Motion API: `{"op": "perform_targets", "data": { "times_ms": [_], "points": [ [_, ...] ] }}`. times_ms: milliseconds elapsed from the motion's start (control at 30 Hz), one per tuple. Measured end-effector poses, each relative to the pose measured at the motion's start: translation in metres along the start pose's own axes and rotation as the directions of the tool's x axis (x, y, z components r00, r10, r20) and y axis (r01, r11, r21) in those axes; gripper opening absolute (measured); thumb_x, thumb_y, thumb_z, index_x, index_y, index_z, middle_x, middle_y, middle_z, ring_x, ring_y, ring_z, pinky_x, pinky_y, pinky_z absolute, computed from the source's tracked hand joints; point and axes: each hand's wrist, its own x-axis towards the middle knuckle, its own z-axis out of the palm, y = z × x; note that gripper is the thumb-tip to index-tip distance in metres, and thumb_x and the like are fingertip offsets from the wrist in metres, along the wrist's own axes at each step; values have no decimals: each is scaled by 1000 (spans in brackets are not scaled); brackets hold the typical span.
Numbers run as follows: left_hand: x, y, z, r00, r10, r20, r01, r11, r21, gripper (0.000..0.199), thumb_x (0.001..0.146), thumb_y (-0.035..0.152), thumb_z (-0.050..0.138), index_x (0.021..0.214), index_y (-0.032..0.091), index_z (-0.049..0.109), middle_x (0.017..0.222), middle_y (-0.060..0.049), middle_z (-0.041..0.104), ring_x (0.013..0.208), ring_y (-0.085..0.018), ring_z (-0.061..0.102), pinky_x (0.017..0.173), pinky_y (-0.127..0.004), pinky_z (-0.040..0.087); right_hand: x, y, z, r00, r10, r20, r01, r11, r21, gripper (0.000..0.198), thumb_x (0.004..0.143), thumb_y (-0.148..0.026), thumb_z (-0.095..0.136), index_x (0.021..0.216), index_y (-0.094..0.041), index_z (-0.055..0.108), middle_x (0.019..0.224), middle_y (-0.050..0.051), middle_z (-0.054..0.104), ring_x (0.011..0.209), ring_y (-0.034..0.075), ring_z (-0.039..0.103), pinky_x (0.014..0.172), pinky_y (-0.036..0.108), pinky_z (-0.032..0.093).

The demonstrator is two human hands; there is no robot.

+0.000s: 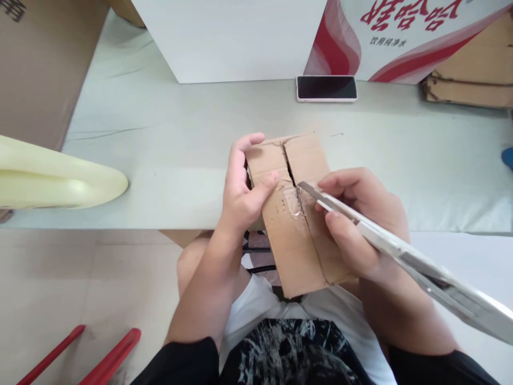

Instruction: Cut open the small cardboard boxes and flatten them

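My left hand point(246, 187) grips the left side of a small brown cardboard box point(292, 246), its thumb resting on the top face. The box is tilted over the table's front edge, above my lap. A dark gap runs along the upper part of its centre seam, and clear tape point(292, 202) covers the seam near the middle. In my right hand point(356, 219) is a silver box cutter point(385, 240), held between thumb and fingers. Its blade tip meets the seam at the tape's upper end; how deep it sits I cannot tell.
A phone point(326, 89) lies at the back of the pale-covered table point(180, 182), before a white and red carton point(248, 43). Flattened cardboard point(473, 85) lies at the right. A pale yellow rounded object point(64, 179) juts in from the left. Red legs point(112, 358) stand on the floor.
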Motion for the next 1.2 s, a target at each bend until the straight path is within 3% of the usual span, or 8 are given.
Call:
{"op": "perform_targets", "data": {
  "times_ms": [167, 300, 900, 1200],
  "points": [
    [0, -2, -1, 997, -77, 1, 76, 986, -149, 53, 86, 50, 79, 133, 36, 57, 130, -3, 61, 119, -27, 62, 102, -42, 55, 0, -2, 1, 1000, 6, 6, -5, 999, -39, 10, 82, -23, 60, 91, -24, 57, 60, -5, 64, 44, 11, 52, 47, 26, 42],
    [3, -3, -2, 996, -80, -32, 72, 978, -194, 53, 80, 48, 85, 125, 35, 62, 135, -2, 59, 125, -29, 59, 106, -44, 54, 2, -5, 3, 1000, -5, -28, 2, 993, -118, 9, 80, -22, 60, 89, -23, 58, 58, -6, 62, 44, 10, 51, 46, 24, 39],
    [0, -4, -1, 998, -58, -29, 51, 982, -182, 45, 85, 47, 78, 125, 36, 61, 138, -2, 57, 137, -32, 52, 119, -50, 46, 1, -7, 6, 1000, 2, -7, -3, 986, -167, 9, 77, -16, 62, 84, -21, 66, 58, -7, 65, 46, 7, 52, 47, 21, 39],
    [0, -3, 0, 998, -65, -26, 60, 985, -162, 45, 86, 46, 76, 126, 34, 58, 140, -3, 56, 138, -33, 52, 120, -51, 44, -2, -5, 3, 1000, -27, -2, 27, 998, -50, 10, 77, -15, 61, 83, -22, 65, 58, -6, 62, 44, 8, 45, 45, 24, 35]
  ]
}}
